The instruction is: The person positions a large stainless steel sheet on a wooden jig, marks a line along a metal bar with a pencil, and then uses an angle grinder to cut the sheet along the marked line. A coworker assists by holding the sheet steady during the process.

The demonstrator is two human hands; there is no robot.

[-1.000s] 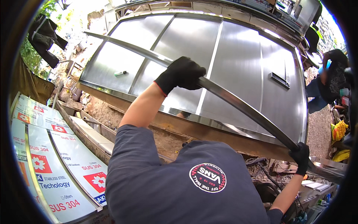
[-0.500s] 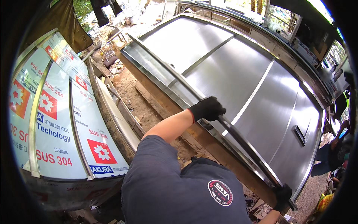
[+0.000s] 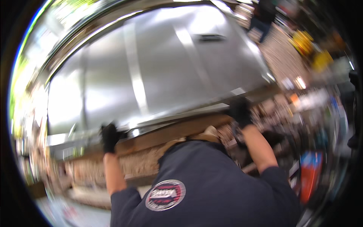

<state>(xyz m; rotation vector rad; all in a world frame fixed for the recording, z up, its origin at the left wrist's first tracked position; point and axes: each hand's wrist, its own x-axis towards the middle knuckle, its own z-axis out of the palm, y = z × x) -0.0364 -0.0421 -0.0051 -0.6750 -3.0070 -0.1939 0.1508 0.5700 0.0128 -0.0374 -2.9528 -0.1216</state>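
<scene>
A large silvery metal panel (image 3: 162,72) with pale cross strips lies in front of me on a wooden support (image 3: 166,130). A small dark rectangular piece (image 3: 211,37) sits on its far right part. My left hand (image 3: 110,137), in a black glove, is at the panel's near edge, left of the middle. Gloved in black too, my right hand (image 3: 241,112) is by the near right corner. Motion smears the fingers of both hands, so their grip does not show. Along the near edge, a long metal bar cannot be told apart from the rim.
A person (image 3: 261,18) stands beyond the panel's far right corner. Yellow items (image 3: 302,42) lie on the ground at right. Blurred clutter and a red-and-blue object (image 3: 311,174) are at my right. Pale blue film-covered sheeting (image 3: 75,213) shows at lower left.
My view has swung to the right, so the panel now lies across in front of me. Both hands, earlier shut on a long metal bar, now appear wide apart at the near edge, blurred.
</scene>
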